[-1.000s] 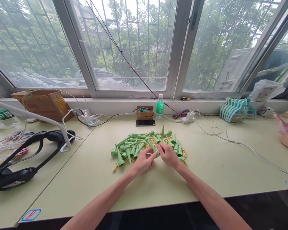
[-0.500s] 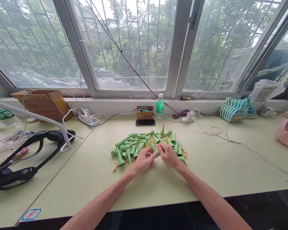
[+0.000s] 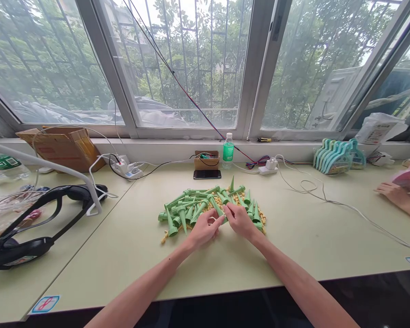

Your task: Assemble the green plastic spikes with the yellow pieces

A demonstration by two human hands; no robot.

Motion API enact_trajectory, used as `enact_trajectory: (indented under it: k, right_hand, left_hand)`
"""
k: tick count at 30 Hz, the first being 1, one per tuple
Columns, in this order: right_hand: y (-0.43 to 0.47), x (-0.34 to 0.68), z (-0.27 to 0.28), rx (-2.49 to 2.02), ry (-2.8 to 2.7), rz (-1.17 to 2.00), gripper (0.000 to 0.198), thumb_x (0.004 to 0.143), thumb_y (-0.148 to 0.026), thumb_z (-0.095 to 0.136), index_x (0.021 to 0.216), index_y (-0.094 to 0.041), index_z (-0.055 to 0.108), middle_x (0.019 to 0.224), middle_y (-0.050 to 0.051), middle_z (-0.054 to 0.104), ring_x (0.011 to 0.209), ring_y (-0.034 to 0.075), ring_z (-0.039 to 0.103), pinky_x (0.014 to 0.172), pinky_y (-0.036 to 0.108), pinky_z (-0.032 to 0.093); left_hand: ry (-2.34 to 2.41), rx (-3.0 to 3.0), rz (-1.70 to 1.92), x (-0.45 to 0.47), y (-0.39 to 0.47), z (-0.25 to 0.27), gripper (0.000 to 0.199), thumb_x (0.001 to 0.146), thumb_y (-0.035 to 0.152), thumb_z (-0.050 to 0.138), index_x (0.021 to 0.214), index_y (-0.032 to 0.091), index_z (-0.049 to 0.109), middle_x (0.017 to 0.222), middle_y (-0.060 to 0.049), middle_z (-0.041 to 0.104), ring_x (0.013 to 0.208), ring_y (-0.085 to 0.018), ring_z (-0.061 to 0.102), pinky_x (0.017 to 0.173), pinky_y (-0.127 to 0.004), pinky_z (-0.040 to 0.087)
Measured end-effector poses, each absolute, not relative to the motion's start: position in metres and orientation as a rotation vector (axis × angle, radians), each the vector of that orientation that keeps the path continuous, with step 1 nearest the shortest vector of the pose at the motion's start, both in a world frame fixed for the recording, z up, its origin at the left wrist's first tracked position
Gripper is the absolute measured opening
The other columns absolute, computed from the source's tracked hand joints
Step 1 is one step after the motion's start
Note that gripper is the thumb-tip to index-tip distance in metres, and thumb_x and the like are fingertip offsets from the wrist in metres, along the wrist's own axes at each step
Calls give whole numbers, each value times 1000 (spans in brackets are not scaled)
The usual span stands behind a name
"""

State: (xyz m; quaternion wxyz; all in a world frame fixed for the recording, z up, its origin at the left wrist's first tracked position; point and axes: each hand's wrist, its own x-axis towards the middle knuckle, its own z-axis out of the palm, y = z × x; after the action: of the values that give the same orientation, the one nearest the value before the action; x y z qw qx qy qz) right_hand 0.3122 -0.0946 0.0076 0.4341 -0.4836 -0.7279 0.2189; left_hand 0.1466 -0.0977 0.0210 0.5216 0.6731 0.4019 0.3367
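In front of me lies a pile of green plastic watering spikes, cone-shaped with ribbed caps, mixed with small yellow pegs. My left hand is closed at the near side of the pile, thumb and fingers pinching a green spike whose surface shows only in a small patch between the hands. Fingertips of my right hand close on the same piece from the right. A tiny pale bit shows at the fingertips, too small to name. My fingers cover most of the held piece.
Behind the pile are a black phone, a small cardboard box and a bottle. A black headset lies left. White cable and teal hangers are right. Another person's hand is beside a pink object.
My hands hold almost the same pose at the pile. At the far right, the other person's hand and the pink object have shifted left and tilted.
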Motion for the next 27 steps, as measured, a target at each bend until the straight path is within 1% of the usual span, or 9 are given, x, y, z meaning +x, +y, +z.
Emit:
enact_trajectory:
  k: [9,19,27]
  right_hand:
    - [-95,312,9,-1205,-1814,517,38,97,-38,36,64,-22,29,54,-4,34,49,13,30,48,28,26]
    - [-95,312,9,-1205,-1812,538,37,97,-37,36,64,-22,29,54,-4,33,49,13,30,49,28,25]
    - [-96,312,10,-1203,-1816,546,37,98,-36,35,65,-22,28,55,-4,32,49,12,29,50,28,24]
  left_hand:
    - [955,1631,810,147,-98,23,34,84,52,56,79,18,53,56,3,51,49,-13,53,47,-25,41]
    - [963,1661,819,146,-98,23,34,85,51,56,74,19,49,58,3,50,50,-12,53,48,-24,42]
    - [957,1685,823,146,-97,23,32,86,50,55,85,17,56,61,3,51,50,-12,53,47,-24,42]
